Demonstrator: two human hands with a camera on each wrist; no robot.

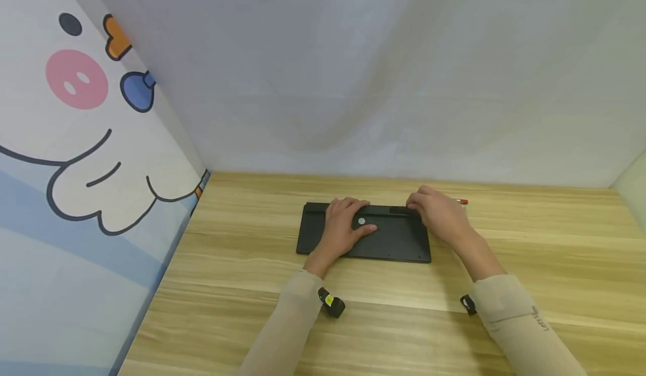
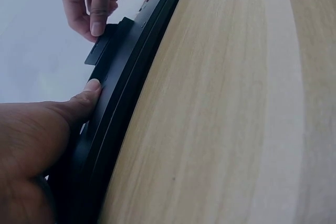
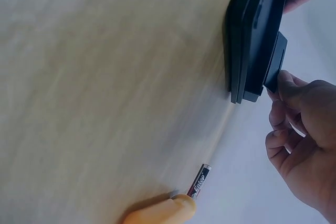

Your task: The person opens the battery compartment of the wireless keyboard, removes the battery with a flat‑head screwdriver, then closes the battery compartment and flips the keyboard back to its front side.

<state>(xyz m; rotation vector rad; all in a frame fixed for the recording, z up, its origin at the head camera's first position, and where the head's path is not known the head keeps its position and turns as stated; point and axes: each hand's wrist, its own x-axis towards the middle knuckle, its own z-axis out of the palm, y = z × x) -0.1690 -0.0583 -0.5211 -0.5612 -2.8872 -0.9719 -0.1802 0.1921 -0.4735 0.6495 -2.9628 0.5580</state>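
Observation:
A black keyboard (image 1: 398, 244) lies underside up on the wooden table. My left hand (image 1: 340, 230) rests on its left half with the thumb spread across the underside, near a round silver sticker (image 1: 361, 221). At the far right corner, my right hand (image 1: 441, 213) pinches a small black battery cover (image 3: 275, 61) between thumb and fingers. In the left wrist view the cover stands tilted up from the raised strip along the keyboard's far side. Whether it still touches the keyboard is hard to tell.
A battery (image 3: 199, 179) lies on the table beyond the keyboard's right end, beside a rounded orange object (image 3: 160, 212). Behind the table hangs a pale curtain (image 1: 383, 84); a cartoon-printed panel (image 1: 126, 196) borders the left. Black wrist cameras (image 1: 331, 303) stick out from the sleeves.

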